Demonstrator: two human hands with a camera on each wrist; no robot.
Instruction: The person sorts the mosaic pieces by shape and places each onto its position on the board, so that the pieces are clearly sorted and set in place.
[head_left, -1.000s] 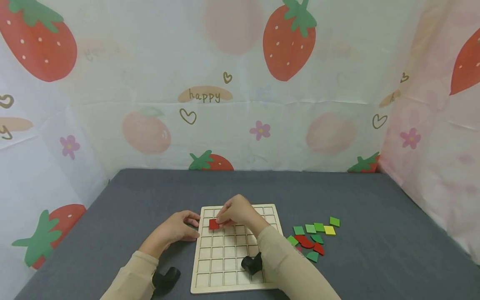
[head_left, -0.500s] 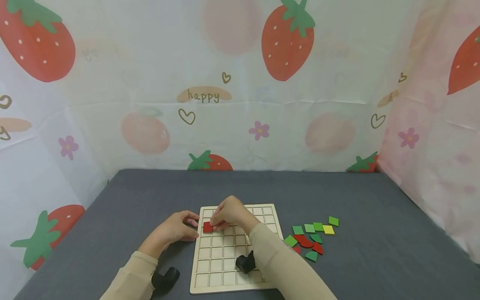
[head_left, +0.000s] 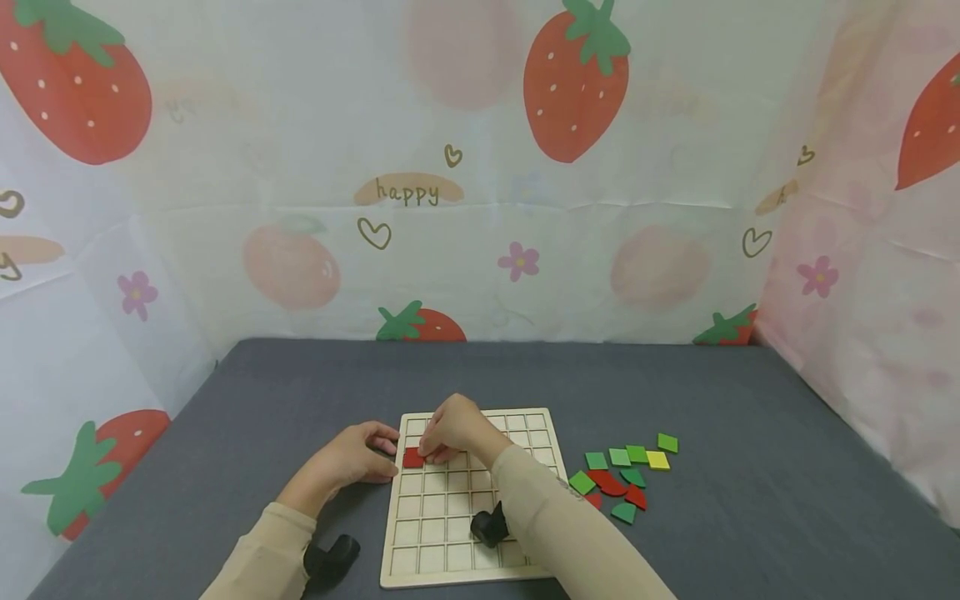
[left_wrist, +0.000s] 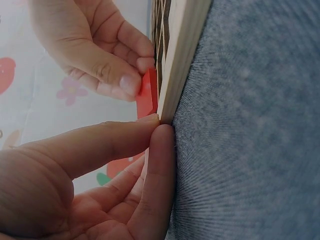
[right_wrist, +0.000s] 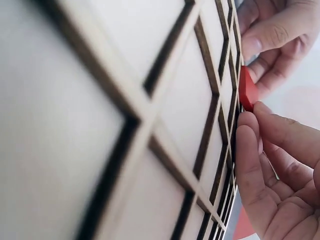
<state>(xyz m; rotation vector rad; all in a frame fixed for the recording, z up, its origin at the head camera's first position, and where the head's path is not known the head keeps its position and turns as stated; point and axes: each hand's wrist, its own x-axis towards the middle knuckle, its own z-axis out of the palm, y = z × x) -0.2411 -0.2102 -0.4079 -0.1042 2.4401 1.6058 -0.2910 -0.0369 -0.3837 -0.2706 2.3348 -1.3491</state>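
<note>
A red square tile (head_left: 412,457) is pinched by the right hand (head_left: 456,428) against a gridded wooden board (head_left: 433,506), just beside the left hand (head_left: 348,456). The board's edge is gripped by the left thumb and forefinger.

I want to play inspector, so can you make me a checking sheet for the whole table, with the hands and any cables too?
Surface: dark grey cloth, under everything.
Job's things: wooden grid board lying flat; one red tile at its left side, can't tell if fully seated.
Clutter: loose green tiles, loose red tiles and one yellow tile, right of the board; the right sleeve partly hides one.
Hands: left hand touches the board's left edge; right hand pinches the red tile.
Cables: nothing seen.
Surroundings: white sheet printed with strawberries, flowers, hearts and "happy".
</note>
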